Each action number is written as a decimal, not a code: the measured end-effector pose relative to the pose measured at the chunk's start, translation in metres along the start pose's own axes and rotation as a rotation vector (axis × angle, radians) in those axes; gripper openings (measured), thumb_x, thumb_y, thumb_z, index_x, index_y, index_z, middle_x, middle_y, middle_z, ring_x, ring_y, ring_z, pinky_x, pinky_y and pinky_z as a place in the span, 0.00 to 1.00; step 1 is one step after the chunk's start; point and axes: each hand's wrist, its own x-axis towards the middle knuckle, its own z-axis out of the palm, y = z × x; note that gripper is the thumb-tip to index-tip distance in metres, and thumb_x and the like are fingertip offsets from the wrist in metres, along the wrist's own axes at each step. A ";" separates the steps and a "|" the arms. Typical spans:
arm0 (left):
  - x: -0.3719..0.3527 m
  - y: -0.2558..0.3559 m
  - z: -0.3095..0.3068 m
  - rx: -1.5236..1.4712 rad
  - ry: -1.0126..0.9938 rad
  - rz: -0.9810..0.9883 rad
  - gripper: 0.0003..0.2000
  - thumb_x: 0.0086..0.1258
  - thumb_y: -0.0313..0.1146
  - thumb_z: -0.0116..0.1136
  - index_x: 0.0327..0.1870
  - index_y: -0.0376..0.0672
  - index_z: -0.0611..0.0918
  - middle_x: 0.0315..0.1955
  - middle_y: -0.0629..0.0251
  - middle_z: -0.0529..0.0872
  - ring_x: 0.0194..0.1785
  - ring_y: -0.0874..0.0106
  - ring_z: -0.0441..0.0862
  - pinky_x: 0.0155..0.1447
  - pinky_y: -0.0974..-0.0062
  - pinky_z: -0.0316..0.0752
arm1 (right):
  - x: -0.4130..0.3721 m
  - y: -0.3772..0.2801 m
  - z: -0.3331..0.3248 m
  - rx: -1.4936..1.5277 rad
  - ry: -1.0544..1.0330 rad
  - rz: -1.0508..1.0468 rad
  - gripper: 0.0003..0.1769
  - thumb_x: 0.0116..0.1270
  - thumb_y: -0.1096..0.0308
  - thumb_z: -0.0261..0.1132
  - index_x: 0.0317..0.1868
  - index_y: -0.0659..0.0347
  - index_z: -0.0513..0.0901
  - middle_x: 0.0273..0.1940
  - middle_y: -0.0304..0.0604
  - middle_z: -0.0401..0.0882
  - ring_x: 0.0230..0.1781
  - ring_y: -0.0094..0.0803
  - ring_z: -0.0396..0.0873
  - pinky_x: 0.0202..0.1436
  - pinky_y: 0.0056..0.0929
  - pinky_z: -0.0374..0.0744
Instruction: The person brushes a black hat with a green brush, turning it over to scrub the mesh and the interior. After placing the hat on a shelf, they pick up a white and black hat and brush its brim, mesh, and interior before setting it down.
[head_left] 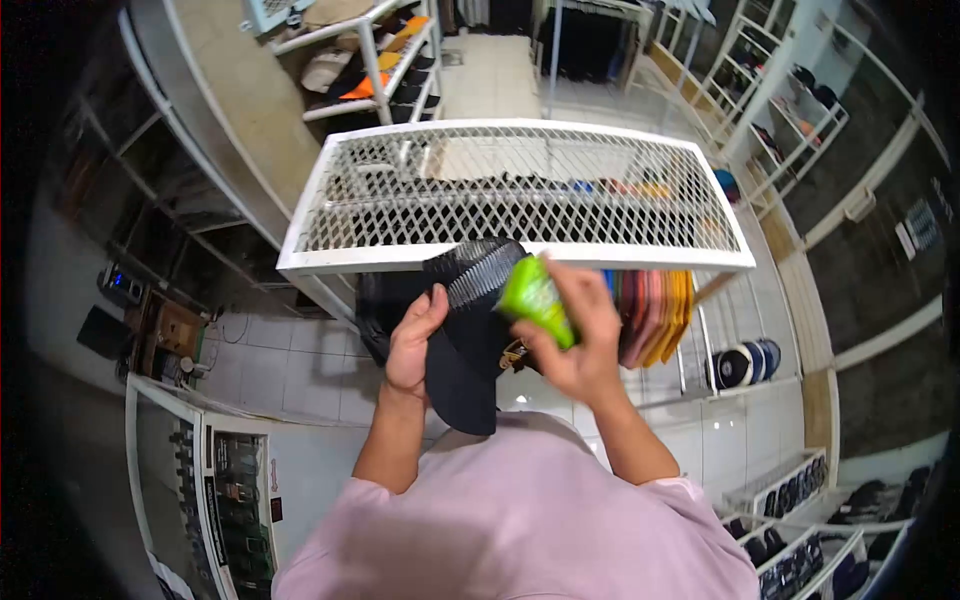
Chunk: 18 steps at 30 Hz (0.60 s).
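The person stood close against a white rack (300,262) with a mesh top, both arms raised in front of a pink shirt (520,510). The left hand (413,342) held a black cap (462,375) by its left edge. Its grip was closed on the cloth, with the thumb on the near face and the fingers gone behind it. The cap hung just below the front rail of the rack. Its long axis ran from the mesh back, up by the rail, down to the brim, which pointed at the person's chest.

The right hand (580,350) was wrapped around a small green bottle (535,298) — or something shaped like one, since it was too blurred to be sure. That grip was narrow and full, and the green end stuck out up and to the left. The end lay against the upper right of the cap, or just over it, near where the mesh meets the solid front — I could not tell whether they touched.

So the cap sat between the two hands. The left hand carried it, and the right hand came in from the right side at about the same height.

Behind the right hand a row of coloured caps (655,315) hung packed together under the rack. More caps lay on shelves (385,75) beyond it, above a pale tiled floor (300,370).
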 end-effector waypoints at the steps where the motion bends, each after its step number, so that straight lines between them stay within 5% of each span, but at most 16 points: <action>1: -0.003 -0.002 0.003 -0.008 0.047 0.057 0.18 0.88 0.38 0.42 0.65 0.34 0.76 0.57 0.55 0.86 0.56 0.64 0.89 0.61 0.65 0.85 | 0.003 -0.002 0.008 -0.038 -0.014 -0.039 0.39 0.55 0.63 0.81 0.69 0.61 0.81 0.46 0.53 0.80 0.45 0.47 0.80 0.53 0.40 0.79; 2: -0.003 -0.002 -0.012 -0.033 0.038 0.052 0.19 0.88 0.38 0.42 0.68 0.35 0.75 0.59 0.54 0.86 0.58 0.63 0.88 0.64 0.63 0.84 | 0.007 -0.005 0.015 -0.075 -0.025 -0.077 0.40 0.55 0.63 0.81 0.69 0.61 0.80 0.47 0.53 0.80 0.46 0.48 0.80 0.53 0.40 0.79; 4: -0.010 0.002 -0.019 -0.021 0.034 0.070 0.20 0.88 0.39 0.42 0.71 0.35 0.74 0.62 0.53 0.84 0.62 0.62 0.85 0.69 0.61 0.80 | 0.017 0.013 0.026 0.075 -0.008 0.241 0.35 0.62 0.66 0.77 0.69 0.63 0.79 0.47 0.53 0.80 0.46 0.44 0.81 0.54 0.40 0.79; 8: -0.028 0.004 -0.014 0.020 0.063 0.141 0.22 0.88 0.41 0.43 0.73 0.36 0.72 0.65 0.54 0.82 0.66 0.62 0.83 0.73 0.60 0.76 | 0.009 0.013 0.030 0.233 -0.054 0.136 0.31 0.67 0.70 0.73 0.70 0.68 0.78 0.48 0.52 0.81 0.49 0.39 0.81 0.58 0.35 0.77; 11: -0.043 0.007 -0.001 -0.243 0.093 -0.017 0.23 0.86 0.39 0.49 0.73 0.34 0.71 0.65 0.54 0.82 0.66 0.62 0.82 0.72 0.62 0.77 | 0.002 0.001 0.035 0.252 -0.031 0.191 0.32 0.67 0.69 0.74 0.70 0.68 0.77 0.49 0.52 0.81 0.50 0.38 0.81 0.58 0.35 0.77; 14: -0.057 0.008 -0.013 0.186 0.071 -0.022 0.22 0.83 0.35 0.54 0.73 0.34 0.72 0.64 0.54 0.83 0.65 0.63 0.83 0.70 0.63 0.78 | -0.001 -0.001 0.034 0.248 -0.042 0.209 0.35 0.62 0.69 0.77 0.69 0.67 0.78 0.49 0.52 0.80 0.48 0.39 0.81 0.56 0.35 0.78; 18: -0.052 0.017 -0.010 0.071 0.110 -0.037 0.20 0.81 0.30 0.57 0.70 0.34 0.74 0.59 0.56 0.86 0.58 0.65 0.87 0.63 0.66 0.84 | -0.008 -0.021 0.023 0.141 -0.149 -0.124 0.42 0.49 0.66 0.83 0.67 0.65 0.82 0.47 0.51 0.80 0.45 0.44 0.81 0.51 0.37 0.80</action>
